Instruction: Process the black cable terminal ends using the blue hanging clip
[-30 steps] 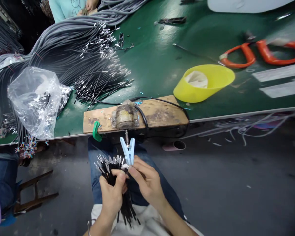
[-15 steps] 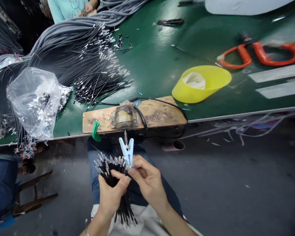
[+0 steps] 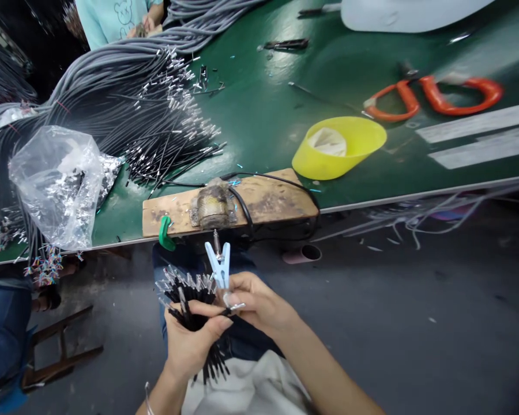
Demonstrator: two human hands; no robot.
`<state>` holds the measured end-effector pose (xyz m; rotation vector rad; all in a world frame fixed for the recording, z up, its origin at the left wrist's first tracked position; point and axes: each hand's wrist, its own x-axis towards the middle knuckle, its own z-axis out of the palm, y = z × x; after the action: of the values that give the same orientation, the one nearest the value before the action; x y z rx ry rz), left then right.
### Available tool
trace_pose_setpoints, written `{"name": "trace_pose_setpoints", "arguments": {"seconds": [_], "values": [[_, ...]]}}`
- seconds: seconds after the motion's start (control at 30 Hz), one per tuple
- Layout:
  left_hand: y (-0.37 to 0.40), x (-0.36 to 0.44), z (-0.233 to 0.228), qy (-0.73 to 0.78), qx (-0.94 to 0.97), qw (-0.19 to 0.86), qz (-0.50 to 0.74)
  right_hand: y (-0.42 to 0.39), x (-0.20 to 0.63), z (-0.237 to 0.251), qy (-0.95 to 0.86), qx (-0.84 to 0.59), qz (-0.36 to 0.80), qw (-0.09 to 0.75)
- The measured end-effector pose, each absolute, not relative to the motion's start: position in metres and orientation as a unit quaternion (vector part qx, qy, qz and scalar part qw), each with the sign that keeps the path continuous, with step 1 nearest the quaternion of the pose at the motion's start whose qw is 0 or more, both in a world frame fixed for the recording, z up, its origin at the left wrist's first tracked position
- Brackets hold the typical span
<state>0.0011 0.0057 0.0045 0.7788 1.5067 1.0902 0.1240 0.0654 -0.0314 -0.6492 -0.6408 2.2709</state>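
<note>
Currently left hand is wrapped around a bundle of thin black wires with metal tips fanned upward, held over the lap below the worktop's near edge. Right hand pinches one single wire by its metal tip, just beside the bundle; a light blue clip stands up between the two hands, touching the right fingers.

Progress, as a judgement: one wire being separated or handled at a time, most of the bundle looks unprocessed; a large heap of tipped wires lies on the worktop, so plenty appears left.

At the near edge of the green worktop sits a wooden block with a taped metal fixture, a black cable looping over it and a green clamp at its left end. Clear plastic bag of shiny bits at the near left edge. Yellow bowl tipped on its side mid-worktop; orange-handled tool toward the far right. Grey cable bundles run to the far left corner, where another person in a light top works. Grey floor with wire scraps, wooden stool at left.
</note>
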Motion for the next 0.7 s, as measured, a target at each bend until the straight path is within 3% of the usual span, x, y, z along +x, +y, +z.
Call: {"name": "trace_pose_setpoints", "arguments": {"seconds": [0.2, 0.47, 0.7], "values": [[-0.003, 0.004, 0.012, 0.660, 0.353, 0.447, 0.490, 0.086, 0.119, -0.014, -0.222, -0.261, 0.819, 0.460], [0.011, 0.012, 0.018, 0.661, 0.361, 0.377, 0.539, 0.093, 0.098, -0.004, -0.168, -0.198, 0.833, 0.490], [0.014, 0.014, 0.016, 0.654, 0.354, 0.386, 0.546, 0.092, 0.099, -0.019, -0.155, -0.200, 0.850, 0.462]]}}
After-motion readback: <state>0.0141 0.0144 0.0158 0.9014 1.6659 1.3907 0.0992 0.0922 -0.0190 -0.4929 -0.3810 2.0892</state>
